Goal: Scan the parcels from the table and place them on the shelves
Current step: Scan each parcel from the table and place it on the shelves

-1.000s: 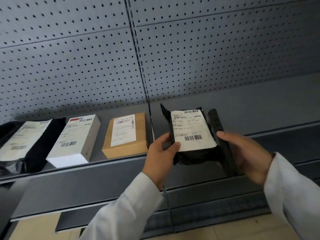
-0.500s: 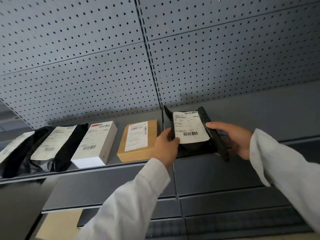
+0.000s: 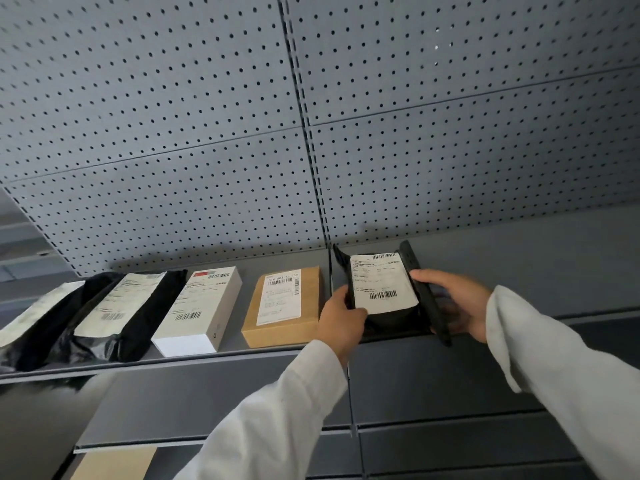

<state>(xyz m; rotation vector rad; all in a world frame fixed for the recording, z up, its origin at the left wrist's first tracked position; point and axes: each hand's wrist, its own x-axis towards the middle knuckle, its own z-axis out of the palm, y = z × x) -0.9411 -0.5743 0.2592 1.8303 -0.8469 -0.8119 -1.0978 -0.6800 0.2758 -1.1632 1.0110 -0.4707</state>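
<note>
On shelf (image 3: pixel 519 271), blk parcel (image 3: pixel 382 289) btwn both hands' fingers (image 3: pixel 424 276).

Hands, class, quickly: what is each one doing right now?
Left hand: grips the black parcel by its left edge.
Right hand: holds the same parcel's right side.

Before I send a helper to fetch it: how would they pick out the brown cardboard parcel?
Look at the grey shelf under the pegboard wall. In its row of labelled parcels, the brown cardboard box lies flat just left of the upright seam, between the white box and the hand-held black parcel. It alone is brown.
</note>
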